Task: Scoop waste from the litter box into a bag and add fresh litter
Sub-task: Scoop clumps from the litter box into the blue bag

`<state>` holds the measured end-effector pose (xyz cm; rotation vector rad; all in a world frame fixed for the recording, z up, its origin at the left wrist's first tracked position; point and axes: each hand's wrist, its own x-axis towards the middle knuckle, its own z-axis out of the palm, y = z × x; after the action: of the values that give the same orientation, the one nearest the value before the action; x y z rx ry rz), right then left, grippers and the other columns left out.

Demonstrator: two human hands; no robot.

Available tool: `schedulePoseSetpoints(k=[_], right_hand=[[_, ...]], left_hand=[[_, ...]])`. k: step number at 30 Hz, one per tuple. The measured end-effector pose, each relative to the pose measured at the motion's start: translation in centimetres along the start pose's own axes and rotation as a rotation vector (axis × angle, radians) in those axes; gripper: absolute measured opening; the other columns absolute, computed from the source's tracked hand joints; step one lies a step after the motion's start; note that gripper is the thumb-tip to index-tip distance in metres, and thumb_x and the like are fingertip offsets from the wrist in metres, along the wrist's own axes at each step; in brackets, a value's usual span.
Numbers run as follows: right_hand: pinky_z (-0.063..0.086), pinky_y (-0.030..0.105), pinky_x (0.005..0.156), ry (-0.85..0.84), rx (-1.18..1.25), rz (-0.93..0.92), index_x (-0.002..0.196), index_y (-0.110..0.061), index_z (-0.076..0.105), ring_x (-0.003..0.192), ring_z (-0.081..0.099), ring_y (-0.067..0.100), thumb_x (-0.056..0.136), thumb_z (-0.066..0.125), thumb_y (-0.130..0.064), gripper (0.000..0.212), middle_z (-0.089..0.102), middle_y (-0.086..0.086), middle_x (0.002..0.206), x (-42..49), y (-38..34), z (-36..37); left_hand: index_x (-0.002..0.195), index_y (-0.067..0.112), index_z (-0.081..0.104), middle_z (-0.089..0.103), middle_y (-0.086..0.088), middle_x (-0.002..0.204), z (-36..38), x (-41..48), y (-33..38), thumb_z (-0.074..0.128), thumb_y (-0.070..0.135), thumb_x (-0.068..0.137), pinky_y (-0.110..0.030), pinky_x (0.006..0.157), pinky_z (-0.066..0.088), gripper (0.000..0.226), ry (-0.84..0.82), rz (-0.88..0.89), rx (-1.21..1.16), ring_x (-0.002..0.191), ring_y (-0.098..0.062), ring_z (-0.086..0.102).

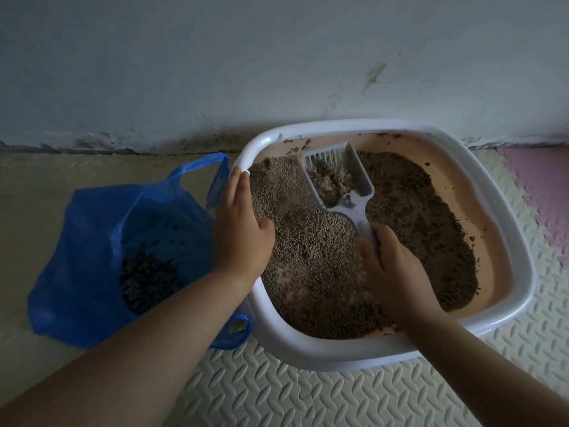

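Scoop (338, 177), holding a pale clump, sits in the litter box (508, 235) right of frame centre. The right hand (391, 260) grips its handle; the left hand (240, 223) rests straight-fingered on the left rim. On the way left to the blue bag (92, 241), a tilt could spill litter onto the floor, or the slack mouth could fold shut. The scoop's long axis runs from the handle up and slightly left, slotted edge toward the wall.
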<state>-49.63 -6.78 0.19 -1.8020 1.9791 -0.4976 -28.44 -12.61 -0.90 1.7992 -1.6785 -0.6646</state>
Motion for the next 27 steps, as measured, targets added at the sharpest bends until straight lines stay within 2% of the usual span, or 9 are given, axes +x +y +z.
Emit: schedulePoseSetpoints(k=[8, 17, 21, 24, 27], right_hand=[[0.029, 0.025, 0.046, -0.006, -0.029, -0.008, 0.117, -0.015, 0.051, 0.054, 0.048, 0.001, 0.098, 0.041, -0.036, 0.029, 0.05, -0.013, 0.066, -0.1, 0.0, -0.3], [0.038, 0.032, 0.046, -0.036, -0.02, -0.019, 0.112, -0.019, 0.052, 0.053, 0.05, 0.004, 0.098, 0.041, -0.037, 0.025, 0.054, -0.01, 0.065, -0.3, 0.1, -0.4], [0.036, 0.032, 0.046, -0.011, 0.073, 0.029, 0.103, -0.022, 0.055, 0.05, 0.05, 0.006, 0.098, 0.043, -0.038, 0.021, 0.052, -0.008, 0.06, -0.3, 0.2, -0.9], [0.039, 0.032, 0.047, -0.052, 0.043, 0.063, 0.109, -0.026, 0.06, 0.047, 0.05, 0.008, 0.097, 0.046, -0.036, 0.021, 0.058, -0.004, 0.061, -0.1, 0.8, -1.8], [0.034, 0.032, 0.046, -0.093, 0.06, 0.124, 0.114, -0.027, 0.061, 0.043, 0.045, 0.013, 0.098, 0.046, -0.037, 0.024, 0.058, 0.0, 0.059, 0.8, 1.6, -2.6]], left_hand=[[0.151, 0.017, 0.018, 0.006, 0.01, 0.158, -0.1, 0.0, 0.1, 0.053, 0.009, 0.091, -0.029, 0.112, 0.03, 0.071, -0.001, 0.0, -0.015, 0.143, -0.013, 0.016], [0.151, 0.017, 0.017, 0.006, 0.011, 0.158, 0.0, 0.0, 0.1, 0.053, 0.009, 0.091, -0.032, 0.112, 0.031, 0.071, -0.004, -0.004, -0.007, 0.143, -0.013, 0.016], [0.151, 0.018, 0.017, 0.005, 0.012, 0.158, -0.1, 0.0, 0.1, 0.052, 0.01, 0.091, -0.03, 0.112, 0.03, 0.071, -0.002, -0.003, -0.006, 0.143, -0.012, 0.016], [0.151, 0.018, 0.016, 0.005, 0.012, 0.158, 0.0, -0.1, 0.0, 0.052, 0.01, 0.092, -0.029, 0.113, 0.029, 0.07, -0.005, -0.001, -0.011, 0.143, -0.012, 0.015], [0.151, 0.017, 0.016, 0.005, 0.011, 0.158, 0.0, 0.0, 0.1, 0.052, 0.008, 0.091, -0.029, 0.113, 0.028, 0.07, -0.002, -0.001, -0.014, 0.143, -0.013, 0.015]])
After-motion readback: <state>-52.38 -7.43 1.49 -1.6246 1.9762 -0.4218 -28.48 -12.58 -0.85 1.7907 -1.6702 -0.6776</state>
